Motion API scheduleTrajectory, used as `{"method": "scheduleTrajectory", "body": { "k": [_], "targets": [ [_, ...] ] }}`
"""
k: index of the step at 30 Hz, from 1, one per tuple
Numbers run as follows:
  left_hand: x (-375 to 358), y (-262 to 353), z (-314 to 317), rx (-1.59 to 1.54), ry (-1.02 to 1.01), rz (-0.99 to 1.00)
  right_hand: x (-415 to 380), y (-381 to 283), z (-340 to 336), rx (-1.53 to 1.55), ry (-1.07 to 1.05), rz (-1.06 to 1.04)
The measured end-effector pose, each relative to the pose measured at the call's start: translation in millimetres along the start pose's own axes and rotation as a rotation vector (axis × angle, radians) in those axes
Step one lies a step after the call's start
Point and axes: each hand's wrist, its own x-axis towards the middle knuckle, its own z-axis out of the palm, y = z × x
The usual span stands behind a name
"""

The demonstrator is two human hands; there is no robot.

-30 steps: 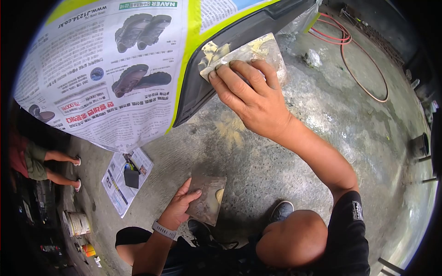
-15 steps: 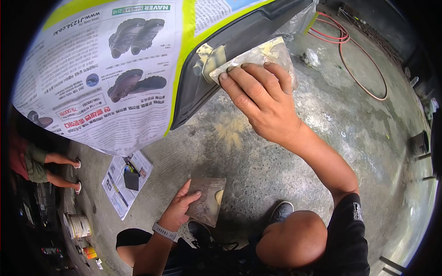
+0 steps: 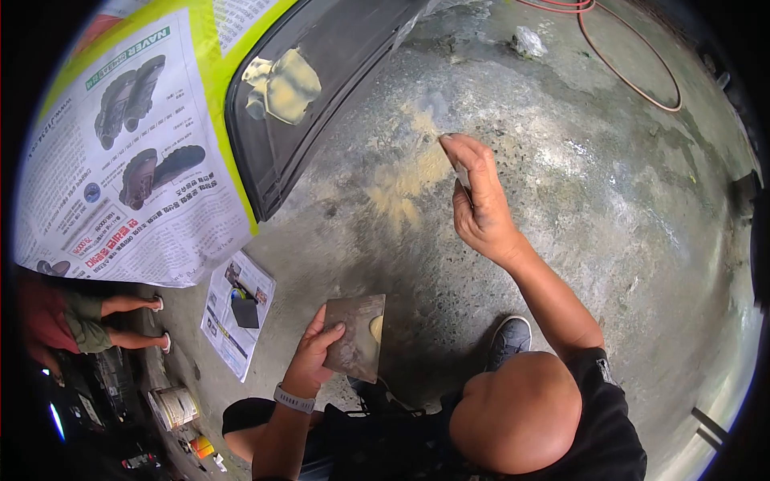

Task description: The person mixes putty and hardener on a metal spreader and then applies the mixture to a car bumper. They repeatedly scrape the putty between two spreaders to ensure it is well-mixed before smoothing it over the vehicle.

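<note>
Left hand (image 3: 314,349) clamped on a plate (image 3: 351,341), low centre! Mid-frame, the right hand (image 3: 486,212) pinches a thin piece (image 3: 461,174), edge-on. Cream patch (image 3: 290,86) on black panel (image 3: 341,60), upper left.

Two hands (image 3: 481,204) show, with one square plate (image 3: 354,333), perhaps a second plate (image 3: 459,172) edge-on, one dark panel (image 3: 341,50), two sandals (image 3: 167,343), one tub (image 3: 174,407).

- Panel (image 3: 345,60) is showing dark grey, its rounded corner bearing pale-yellow patches (image 3: 294,86).
- Tape (image 3: 215,104) is glowing yellow-green beside it.
- Newsprint (image 3: 80,188) is showing white with black and red lettering.
- Plate (image 3: 353,341) is looking brownish-grey.
- Floor (image 3: 593,216) is looking mottled grey, streaked tan.
</note>
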Motion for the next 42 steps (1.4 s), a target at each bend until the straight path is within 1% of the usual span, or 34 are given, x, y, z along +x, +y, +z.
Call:
{"method": "scheduleTrajectory", "body": {
  "k": [2, 4, 6, 7, 8, 10, 11, 13, 14, 17, 21, 23, 27, 33, 35, 39, 42],
  "targets": [
    [-1, -1, 1, 0.031, 0.030, -0.007, -17, 7, 11, 0.008, -0.036, 0.040],
    [-2, -4, 3, 0.027, 0.050, 0.031, -13, 1, 15, -0.038, -0.024, 0.019],
    [-3, -4, 8, 0.029, 0.057, 0.035, 0, 10, 20, -0.238, -0.014, -0.278],
    [-4, -3, 11, 0.020, 0.059, 0.042, 10, 9, 23, -0.313, 0.021, -0.361],
    [-4, -5, 9, 0.022, 0.066, 0.043, 20, 4, 26, -0.306, 0.023, -0.359],
    [-1, -15, -2, -0.023, 0.062, 0.023, 39, -3, 36, -0.493, 0.075, -0.543],
    [0, -18, -4, -0.026, 0.069, 0.020, 49, -1, 43, -0.486, 0.072, -0.539],
    [1, -24, -6, -0.060, 0.050, -0.002, 72, 8, 56, -0.542, 0.224, -0.702],
    [2, -25, -7, -0.063, 0.055, -0.001, 81, 11, 59, -0.536, 0.223, -0.702],
    [4, -31, -10, -0.077, 0.038, -0.008, 98, 15, 64, -0.654, 0.283, -0.816],
    [7, -30, -11, -0.075, 0.041, -0.008, 109, 18, 71, -0.659, 0.250, -0.828],
    [9, -29, -10, -0.079, 0.039, -0.015, 112, 25, 80, -0.634, 0.286, -0.859],
    [10, -30, -11, -0.084, 0.024, -0.041, 110, 36, 87, -0.624, 0.281, -0.878],
    [13, -31, -13, -0.086, -0.002, -0.042, 96, 42, 80, -0.597, 0.212, -0.837],
    [12, -30, -14, -0.086, 0.002, -0.046, 95, 42, 84, -0.549, 0.296, -0.817],
    [12, -31, -15, -0.093, 0.023, -0.050, 97, 39, 87, -0.547, 0.291, -0.829],
    [12, -30, -14, -0.098, 0.023, -0.054, 101, 40, 93, -0.523, 0.326, -0.850]
  ]
}}
